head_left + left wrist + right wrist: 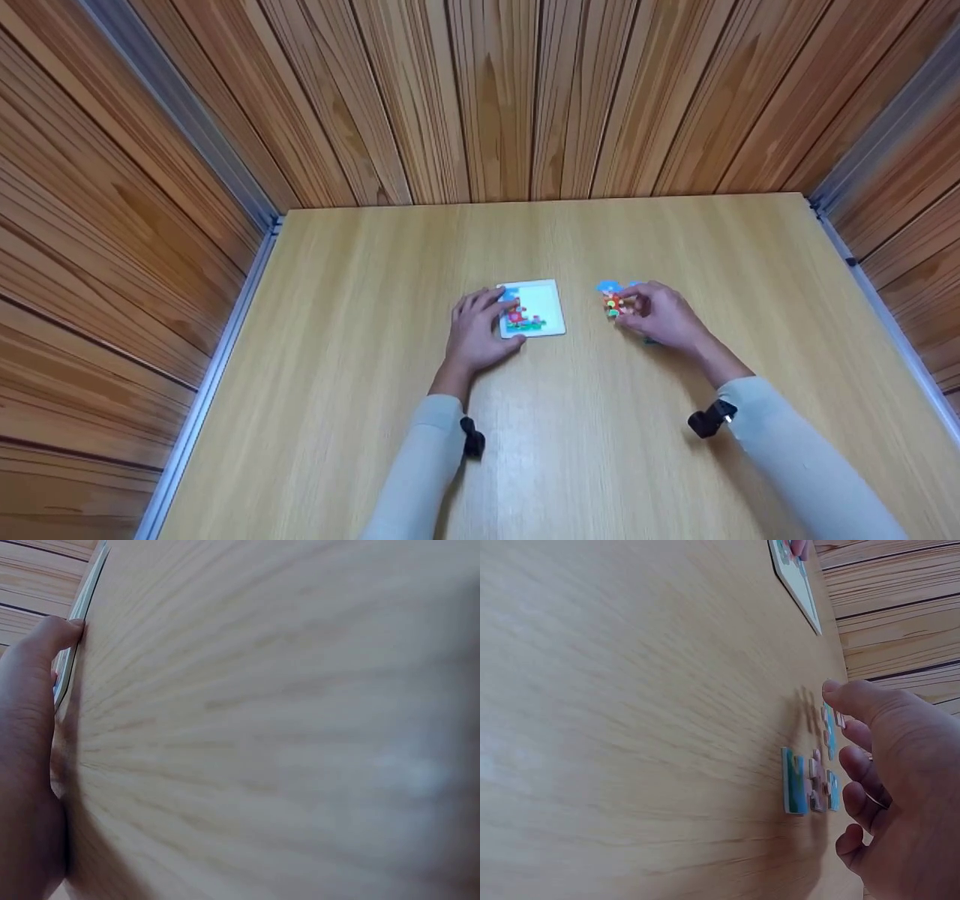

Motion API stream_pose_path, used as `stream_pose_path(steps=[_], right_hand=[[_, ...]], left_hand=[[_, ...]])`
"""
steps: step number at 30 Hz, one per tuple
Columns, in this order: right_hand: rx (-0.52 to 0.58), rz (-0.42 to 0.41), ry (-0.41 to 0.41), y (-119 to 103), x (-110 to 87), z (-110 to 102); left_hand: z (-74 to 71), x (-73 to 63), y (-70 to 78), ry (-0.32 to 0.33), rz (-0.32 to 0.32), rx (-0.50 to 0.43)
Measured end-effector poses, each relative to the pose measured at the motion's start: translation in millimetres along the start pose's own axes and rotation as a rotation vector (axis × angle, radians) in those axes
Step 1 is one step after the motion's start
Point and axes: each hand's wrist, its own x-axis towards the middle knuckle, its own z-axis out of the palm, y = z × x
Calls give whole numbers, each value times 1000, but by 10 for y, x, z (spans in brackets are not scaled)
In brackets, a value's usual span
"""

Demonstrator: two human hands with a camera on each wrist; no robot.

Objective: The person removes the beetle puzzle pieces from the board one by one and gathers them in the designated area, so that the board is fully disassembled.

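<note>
A small square puzzle tray (551,311) with a white base lies on the table, its left part filled with colourful jigsaw pieces (517,319). My left hand (480,330) holds the tray from the left, the thumb (64,631) at its near edge and the fingers over the far-left corner. To the right of the tray, my right hand (664,315) pinches a red, yellow and green jigsaw piece (613,305) between thumb and fingertips. Beneath and beside that hand lie loose pieces, among them a blue-green piece (793,781) and a blue piece (608,286).
The light wooden table (360,300) spreads around both hands. Wood-panelled walls (495,105) stand at the back and both sides, with metal rails (225,337) along the side edges.
</note>
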Motion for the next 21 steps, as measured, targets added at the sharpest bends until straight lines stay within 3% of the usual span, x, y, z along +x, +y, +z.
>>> stream_pose_path(steps=[10,21], right_hand=[[-44,0,55,62,-23,56],[-80,-20,45,71,-24,83]], left_hand=[[2,-6,3,21,6,-4],[-12,-11,10,14,6,-6]])
